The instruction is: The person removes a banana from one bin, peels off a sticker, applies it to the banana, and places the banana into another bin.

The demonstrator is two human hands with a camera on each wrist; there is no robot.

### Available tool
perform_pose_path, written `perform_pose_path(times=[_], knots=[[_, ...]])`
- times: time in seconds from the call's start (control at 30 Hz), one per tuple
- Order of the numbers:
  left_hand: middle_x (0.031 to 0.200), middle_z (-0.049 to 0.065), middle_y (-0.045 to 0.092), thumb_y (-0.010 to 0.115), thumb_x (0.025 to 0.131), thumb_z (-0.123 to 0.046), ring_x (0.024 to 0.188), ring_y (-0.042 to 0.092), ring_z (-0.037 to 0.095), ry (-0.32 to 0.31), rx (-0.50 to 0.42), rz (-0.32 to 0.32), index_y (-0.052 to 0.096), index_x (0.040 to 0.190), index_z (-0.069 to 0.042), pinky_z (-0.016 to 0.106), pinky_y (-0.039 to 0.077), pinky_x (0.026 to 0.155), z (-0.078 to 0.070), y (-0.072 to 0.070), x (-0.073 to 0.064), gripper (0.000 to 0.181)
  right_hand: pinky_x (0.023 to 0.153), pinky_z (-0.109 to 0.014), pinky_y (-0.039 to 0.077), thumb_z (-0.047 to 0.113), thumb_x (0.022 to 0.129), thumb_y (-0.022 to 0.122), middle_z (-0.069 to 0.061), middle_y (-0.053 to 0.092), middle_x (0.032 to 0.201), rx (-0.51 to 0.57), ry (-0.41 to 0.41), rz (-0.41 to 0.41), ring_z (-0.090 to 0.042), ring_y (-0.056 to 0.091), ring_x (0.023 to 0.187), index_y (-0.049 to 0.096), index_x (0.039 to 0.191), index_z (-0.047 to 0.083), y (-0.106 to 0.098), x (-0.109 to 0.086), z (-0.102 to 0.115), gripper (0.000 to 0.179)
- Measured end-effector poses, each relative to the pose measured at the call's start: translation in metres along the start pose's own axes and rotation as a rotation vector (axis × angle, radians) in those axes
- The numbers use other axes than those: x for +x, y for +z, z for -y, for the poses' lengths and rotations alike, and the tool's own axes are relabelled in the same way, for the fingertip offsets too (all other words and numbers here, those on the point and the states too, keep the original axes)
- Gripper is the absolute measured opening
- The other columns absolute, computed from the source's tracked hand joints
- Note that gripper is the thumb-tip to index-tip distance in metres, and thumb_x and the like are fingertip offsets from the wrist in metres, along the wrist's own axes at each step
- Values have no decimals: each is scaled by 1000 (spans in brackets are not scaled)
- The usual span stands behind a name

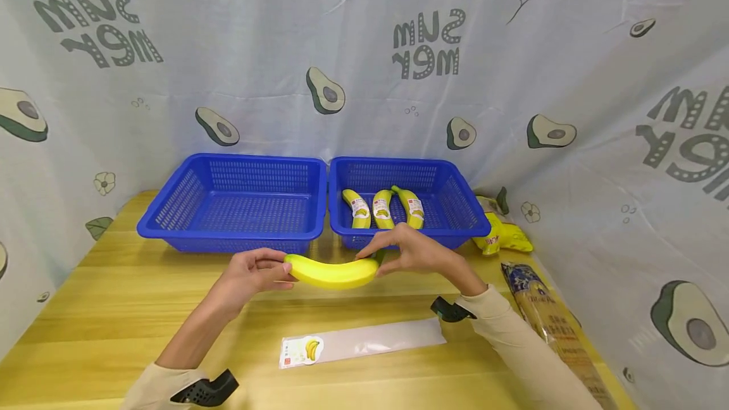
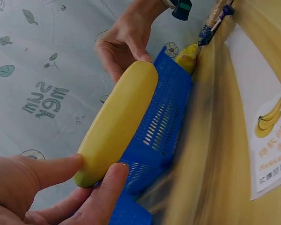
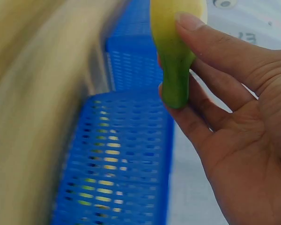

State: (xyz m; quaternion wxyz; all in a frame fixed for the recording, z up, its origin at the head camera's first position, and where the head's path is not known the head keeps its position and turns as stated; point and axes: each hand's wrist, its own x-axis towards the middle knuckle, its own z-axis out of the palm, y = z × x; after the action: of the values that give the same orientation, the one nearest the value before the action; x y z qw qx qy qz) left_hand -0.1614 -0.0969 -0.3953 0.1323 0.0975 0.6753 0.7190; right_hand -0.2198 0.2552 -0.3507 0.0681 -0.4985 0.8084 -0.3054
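Observation:
A yellow banana [image 1: 333,274] is held level above the table between both hands. My left hand [image 1: 254,277] pinches its blunt tip between thumb and fingers, as the left wrist view shows close up. At the other end, my right hand [image 1: 407,252] grips the green stem [image 3: 175,82]. No sticker shows on this banana. Below it on the table lies a long flat strip [image 1: 370,340] with a banana label [image 1: 304,350] at its left end; in the left wrist view the label [image 2: 270,118] reads "BANANA".
Two blue plastic baskets stand at the back: the left basket [image 1: 149,223] holds nothing visible, the right basket [image 1: 467,223] holds three labelled bananas [image 1: 383,207]. On the right are a yellow packet [image 1: 504,233] and a long brown package [image 1: 547,315]. A printed curtain [image 1: 376,119] hangs behind.

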Motion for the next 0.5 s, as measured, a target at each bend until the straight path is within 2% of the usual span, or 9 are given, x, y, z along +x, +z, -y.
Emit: perform_pose_path(times=[0.2, 0.5], knots=[[111, 17, 72, 67, 104, 2, 92, 79, 23, -33, 9, -6, 52, 134, 23, 42, 67, 89, 18, 4, 2, 40, 90, -37, 65, 4, 85, 90, -9, 81, 118, 5, 28, -5, -19, 74, 102, 79, 124, 0, 20, -7, -11, 41], [107, 19, 75, 72, 100, 4, 90, 77, 25, -56, 142, -120, 64, 125, 20, 38, 69, 77, 36, 11, 6, 31, 97, -35, 64, 3, 83, 91, -12, 80, 118, 24, 33, 1, -24, 76, 108, 79, 122, -2, 37, -10, -25, 41]])
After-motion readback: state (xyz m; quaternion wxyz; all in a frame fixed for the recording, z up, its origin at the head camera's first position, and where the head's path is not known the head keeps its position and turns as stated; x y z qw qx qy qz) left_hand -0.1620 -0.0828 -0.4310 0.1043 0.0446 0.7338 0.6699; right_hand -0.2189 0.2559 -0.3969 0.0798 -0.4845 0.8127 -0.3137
